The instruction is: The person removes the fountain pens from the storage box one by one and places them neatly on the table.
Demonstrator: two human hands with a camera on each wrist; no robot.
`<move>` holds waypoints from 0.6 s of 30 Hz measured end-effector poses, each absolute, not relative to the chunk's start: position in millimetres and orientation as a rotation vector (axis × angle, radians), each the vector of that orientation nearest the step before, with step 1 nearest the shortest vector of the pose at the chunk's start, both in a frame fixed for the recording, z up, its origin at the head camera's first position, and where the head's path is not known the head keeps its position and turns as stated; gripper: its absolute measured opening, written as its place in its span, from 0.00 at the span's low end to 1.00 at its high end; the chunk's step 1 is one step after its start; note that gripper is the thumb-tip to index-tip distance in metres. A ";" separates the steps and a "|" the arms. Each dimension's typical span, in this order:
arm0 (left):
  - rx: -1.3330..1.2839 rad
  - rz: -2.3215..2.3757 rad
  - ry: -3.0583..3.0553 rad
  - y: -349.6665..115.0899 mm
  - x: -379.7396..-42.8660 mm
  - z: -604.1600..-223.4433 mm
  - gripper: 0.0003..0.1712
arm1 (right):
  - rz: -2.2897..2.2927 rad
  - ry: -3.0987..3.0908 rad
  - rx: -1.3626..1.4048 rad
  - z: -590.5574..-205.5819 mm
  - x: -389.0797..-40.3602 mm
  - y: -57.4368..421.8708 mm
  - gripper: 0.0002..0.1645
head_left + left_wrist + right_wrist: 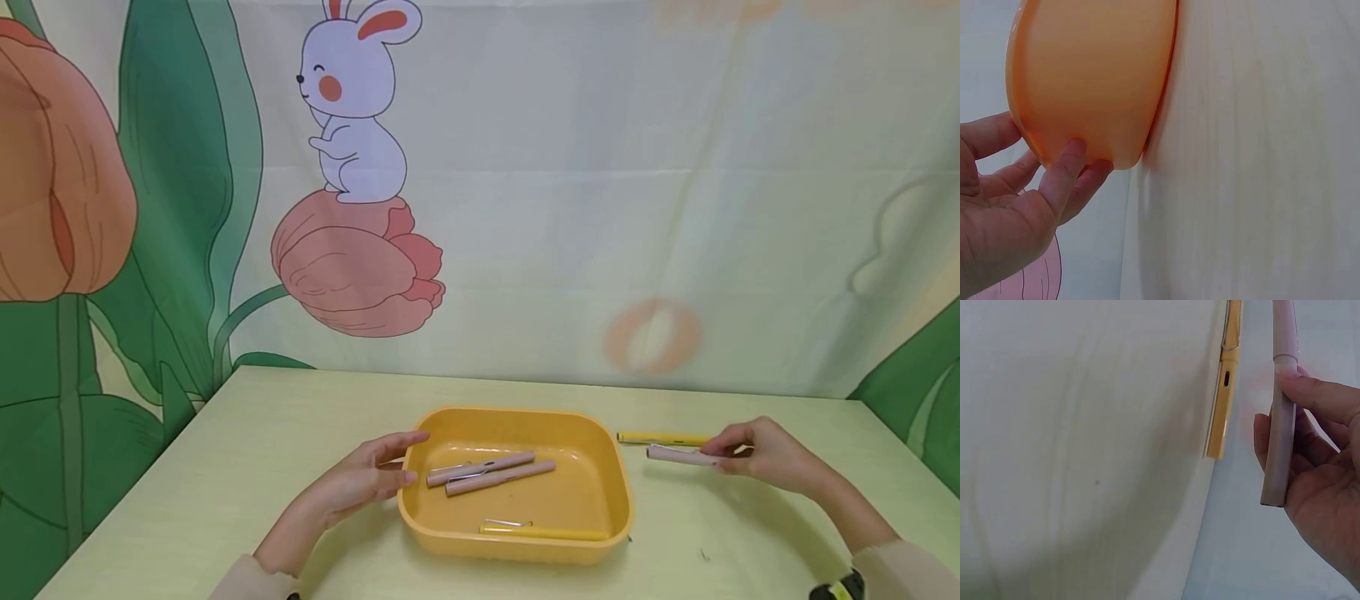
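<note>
A yellow plastic basin (517, 546) stands on the table, with two pink pens (500, 478) and a yellow pen (543, 531) lying inside. My left hand (360, 477) holds the basin's left end, fingertips at the rim and against the outer wall (1094, 81). To the right of the basin, my right hand (765, 454) pinches a capped pink pen (678, 455) between thumb and fingers, raised off the table (1280, 437). Just behind it, a second yellow pen (660, 438) with a wire clip lies on the table, its far end hidden by the hand.
The pale wooden table (247, 467) ends at a printed cloth backdrop (540, 183) with a rabbit and tulips. A tiny dark mark (705, 554) shows on the tabletop at the front right.
</note>
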State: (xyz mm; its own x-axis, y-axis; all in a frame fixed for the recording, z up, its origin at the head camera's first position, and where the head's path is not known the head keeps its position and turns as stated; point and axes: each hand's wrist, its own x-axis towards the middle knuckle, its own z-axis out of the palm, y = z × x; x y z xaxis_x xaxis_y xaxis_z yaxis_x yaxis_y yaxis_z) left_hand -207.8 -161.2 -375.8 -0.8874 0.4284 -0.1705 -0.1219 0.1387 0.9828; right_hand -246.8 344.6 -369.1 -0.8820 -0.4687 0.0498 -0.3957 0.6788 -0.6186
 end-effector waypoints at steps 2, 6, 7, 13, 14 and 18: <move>0.289 1.801 2.012 -161.1 -208.0 -376.5 0.32 | -0.975 2.761 -0.695 -371.1 -248.7 346.3 0.12; 0.290 1.799 2.017 -161.3 -207.9 -376.7 0.32 | -0.973 2.729 -0.655 -376.4 -253.6 349.0 0.13; 0.291 1.801 2.015 -161.4 -207.7 -376.6 0.32 | -0.970 2.722 -0.648 -377.9 -254.9 349.7 0.13; 0.302 1.800 2.011 -162.1 -206.6 -376.4 0.33 | -0.955 2.718 -0.640 -384.8 -261.5 354.0 0.13; 0.306 1.799 2.011 -162.3 -206.5 -376.4 0.33 | -0.950 2.722 -0.645 -385.3 -262.2 354.5 0.13; 0.301 1.794 2.014 -162.5 -207.2 -376.1 0.33 | -0.935 2.726 -0.640 -384.2 -262.9 356.1 0.12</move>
State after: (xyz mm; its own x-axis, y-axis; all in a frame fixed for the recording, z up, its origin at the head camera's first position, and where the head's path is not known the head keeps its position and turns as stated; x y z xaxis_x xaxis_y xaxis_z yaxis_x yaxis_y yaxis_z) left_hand -207.2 -162.5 -376.1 -0.8864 0.4314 -0.1679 -0.1170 0.1422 0.9829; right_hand -262.9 356.1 -384.2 -0.8890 -0.4564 -0.0379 -0.3370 0.7079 -0.6207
